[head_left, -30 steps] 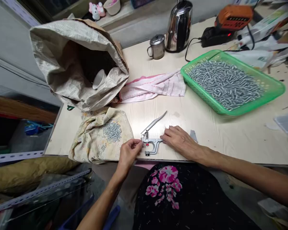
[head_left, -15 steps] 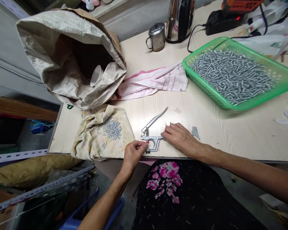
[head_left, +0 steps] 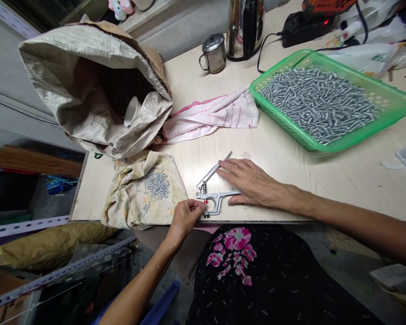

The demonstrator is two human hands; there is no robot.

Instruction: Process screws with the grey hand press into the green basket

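Observation:
Grey snap pliers (head_left: pixel 215 203) lie on the table near its front edge, their handles spread apart. My right hand (head_left: pixel 257 183) spans the handles: fingertips rest on the upper one and the thumb is under the lower one. Close to the pliers' jaw, at its red part, my left hand (head_left: pixel 186 216) is closed in a pinch; what it holds is too small to make out. Left of it, a pile of small silvery metal pieces (head_left: pixel 157 183) lies on a yellowish patterned cloth (head_left: pixel 122 205).
A green basket (head_left: pixel 280 119) full of similar metal pieces stands at the right. An open woven sack (head_left: pixel 54 85) with a white cup (head_left: pixel 132 111) inside leans at the left. Behind are a pink-and-white towel (head_left: pixel 213 116), a lidded metal mug (head_left: pixel 214 56) and a kettle (head_left: pixel 245 31).
My right hand has moved from the lower handle's end up over both handles, its fingers reaching the upper one. My left hand stays pinched at the jaw. The view has shifted slightly.

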